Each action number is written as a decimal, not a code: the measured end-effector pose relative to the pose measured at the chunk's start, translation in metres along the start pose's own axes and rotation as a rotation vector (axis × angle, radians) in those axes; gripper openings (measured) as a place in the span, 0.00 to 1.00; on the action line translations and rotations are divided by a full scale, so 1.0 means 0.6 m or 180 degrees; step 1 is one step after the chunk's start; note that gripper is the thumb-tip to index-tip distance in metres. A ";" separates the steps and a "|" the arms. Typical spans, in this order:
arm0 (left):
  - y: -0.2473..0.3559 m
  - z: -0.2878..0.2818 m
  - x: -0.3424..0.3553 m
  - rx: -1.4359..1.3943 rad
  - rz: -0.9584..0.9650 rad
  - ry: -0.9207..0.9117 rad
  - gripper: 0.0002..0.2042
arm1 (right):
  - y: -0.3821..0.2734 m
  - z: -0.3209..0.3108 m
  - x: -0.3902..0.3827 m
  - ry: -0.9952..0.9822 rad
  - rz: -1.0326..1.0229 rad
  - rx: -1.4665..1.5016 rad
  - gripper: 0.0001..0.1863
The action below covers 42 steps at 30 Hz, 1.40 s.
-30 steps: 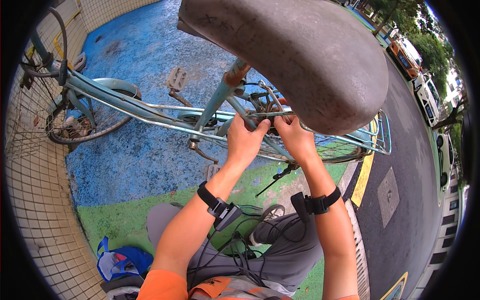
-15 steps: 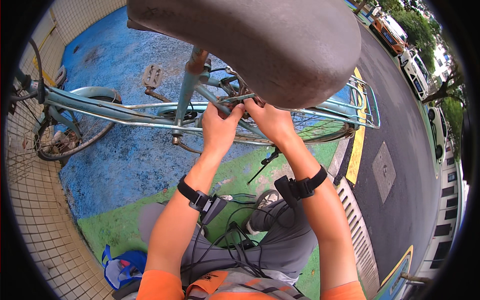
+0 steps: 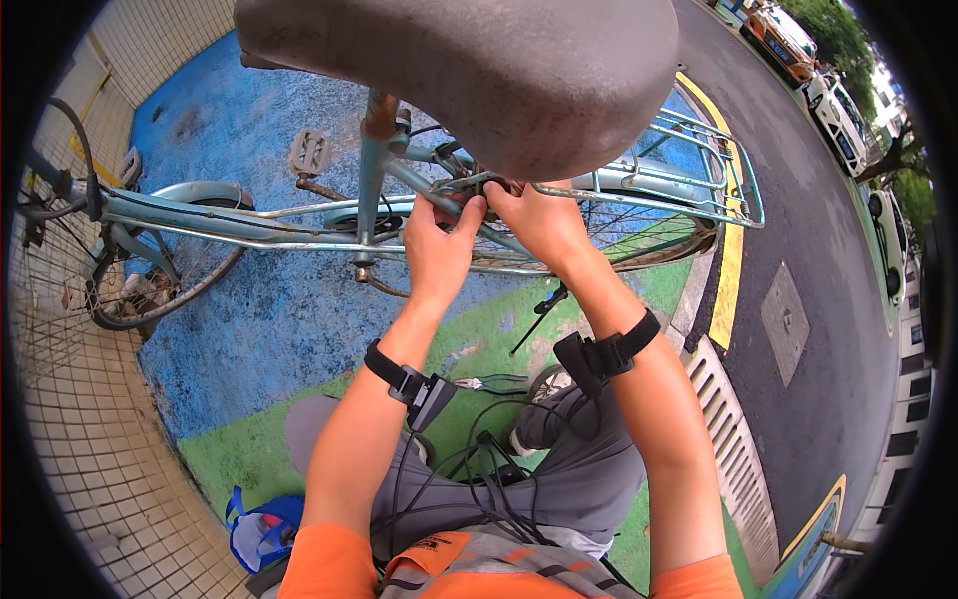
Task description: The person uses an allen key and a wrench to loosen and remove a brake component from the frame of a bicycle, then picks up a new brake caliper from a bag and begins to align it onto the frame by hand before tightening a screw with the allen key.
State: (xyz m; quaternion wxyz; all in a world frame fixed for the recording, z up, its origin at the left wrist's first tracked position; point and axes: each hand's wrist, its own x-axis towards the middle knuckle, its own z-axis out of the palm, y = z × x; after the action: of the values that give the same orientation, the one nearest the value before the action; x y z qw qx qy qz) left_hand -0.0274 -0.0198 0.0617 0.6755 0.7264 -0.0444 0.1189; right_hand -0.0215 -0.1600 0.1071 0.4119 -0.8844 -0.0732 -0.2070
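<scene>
A light blue bicycle stands across the view, its frame (image 3: 269, 233) worn and its brown saddle (image 3: 469, 70) overhanging my fingertips. My left hand (image 3: 439, 245) is closed at the frame tubes behind the seat tube (image 3: 373, 165), thumb pressed toward the index finger. Right beside it, my right hand (image 3: 539, 225) is closed too, its thumb and fingers pinched at the small metal parts near the rear wheel (image 3: 649, 250). The two thumbs nearly meet. What lies between the fingers is too small and too covered to name.
Pliers-like handles (image 3: 494, 381) lie on the green ground near my shoe. Black cables (image 3: 489, 459) run across my lap. A blue bag (image 3: 267, 529) sits at the lower left beside a tiled wall (image 3: 90, 429). A drain grate (image 3: 733, 439) borders the road, with parked cars beyond.
My view has shifted slightly, so the saddle sits further left and higher and more of the rear rack shows. Both hands stay at the same spot on the bicycle, fingers still closed.
</scene>
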 end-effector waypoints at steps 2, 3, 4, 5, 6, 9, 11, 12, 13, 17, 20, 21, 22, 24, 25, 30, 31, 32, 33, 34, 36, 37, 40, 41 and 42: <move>0.001 0.004 -0.002 -0.0073 -0.0009 0.0007 0.16 | 0.001 -0.009 -0.002 0.0025 0.0013 -0.0223 0.17; 0.001 0.006 -0.004 -0.0144 -0.0069 0.0004 0.16 | 0.000 -0.013 -0.004 0.0021 0.0068 -0.0451 0.20; 0.001 0.008 -0.004 -0.0133 -0.0044 0.0032 0.16 | 0.004 -0.011 -0.004 0.0060 -0.0011 -0.0493 0.22; 0.000 0.008 0.000 -0.0140 -0.0020 0.0036 0.16 | 0.008 -0.009 -0.001 0.0104 -0.0103 -0.0535 0.24; -0.001 0.006 0.002 -0.0147 -0.0057 0.0011 0.15 | 0.008 -0.004 0.001 0.0118 -0.0149 -0.0618 0.24; -0.003 0.004 0.001 -0.0163 -0.0154 0.0000 0.15 | 0.012 -0.001 0.003 -0.0074 -0.0048 -0.0720 0.18; -0.002 0.009 0.004 -0.0203 -0.0187 0.0029 0.15 | 0.017 -0.001 -0.001 0.0095 -0.0514 -0.0577 0.12; -0.004 0.008 0.004 -0.0203 -0.0231 -0.0009 0.15 | 0.002 -0.005 0.001 0.0075 -0.0363 -0.0438 0.10; -0.008 0.005 0.003 -0.0189 -0.0294 -0.0051 0.15 | -0.012 -0.009 0.003 0.0059 -0.0388 -0.0422 0.10; -0.014 0.011 0.008 -0.0356 -0.0400 -0.0139 0.14 | -0.021 -0.023 0.005 -0.0252 -0.0026 -0.0653 0.09; -0.012 0.008 0.008 -0.0335 -0.0459 -0.0142 0.14 | -0.017 -0.021 0.001 -0.0191 0.0001 -0.0813 0.08; -0.009 0.009 0.007 -0.0387 -0.0472 -0.0184 0.14 | -0.011 -0.021 -0.001 -0.0247 0.0033 -0.0906 0.09; -0.002 0.008 0.005 -0.0489 -0.0504 -0.0195 0.14 | -0.005 -0.021 -0.003 -0.0301 0.0067 -0.0999 0.10; -0.002 0.006 0.006 -0.0387 -0.0525 -0.0216 0.14 | -0.006 -0.023 -0.002 -0.0370 0.0093 -0.1089 0.12; -0.002 0.004 0.007 -0.0281 -0.0541 -0.0244 0.14 | -0.013 -0.027 0.002 -0.0463 0.0110 -0.0930 0.12; 0.001 0.009 0.005 -0.0216 -0.0514 -0.0155 0.13 | -0.005 -0.019 0.001 -0.0494 0.0122 -0.0716 0.14; -0.002 0.010 0.004 -0.0262 -0.0399 -0.0084 0.12 | -0.004 -0.015 -0.001 -0.0452 0.0012 -0.0772 0.14; -0.005 0.012 0.004 -0.0263 -0.0398 -0.0081 0.12 | -0.002 -0.012 -0.002 -0.0410 -0.0098 -0.0827 0.14; -0.005 0.013 0.004 -0.0303 -0.0403 -0.0094 0.12 | 0.004 -0.012 -0.004 -0.0412 -0.0098 -0.0827 0.14; -0.005 0.013 0.004 -0.0343 -0.0408 -0.0107 0.12 | 0.009 -0.015 -0.006 -0.0452 -0.0233 -0.0884 0.15; -0.004 0.014 0.004 -0.0357 -0.0425 -0.0120 0.12 | 0.005 -0.016 -0.008 -0.0497 -0.0370 -0.0939 0.15; -0.003 0.013 0.004 -0.0370 -0.0442 -0.0133 0.12 | -0.003 -0.018 -0.009 -0.0469 -0.0126 -0.0673 0.15; 0.001 0.010 0.003 -0.0222 -0.0493 -0.0058 0.13 | -0.030 -0.026 -0.006 -0.0483 0.0216 -0.0486 0.17; 0.002 0.008 0.004 -0.0213 -0.0491 -0.0049 0.13 | -0.034 -0.027 -0.005 -0.0526 0.0319 -0.0571 0.18; 0.007 0.008 0.004 -0.0196 -0.0537 -0.0097 0.13 | -0.033 -0.028 -0.005 -0.0526 0.0321 -0.0578 0.18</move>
State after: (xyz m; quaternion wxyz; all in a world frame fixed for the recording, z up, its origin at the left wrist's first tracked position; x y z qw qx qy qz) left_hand -0.0257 -0.0248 0.0658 0.7043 0.7082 0.0030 0.0491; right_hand -0.0353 -0.1600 0.1293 0.3326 -0.9346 -0.0433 -0.1183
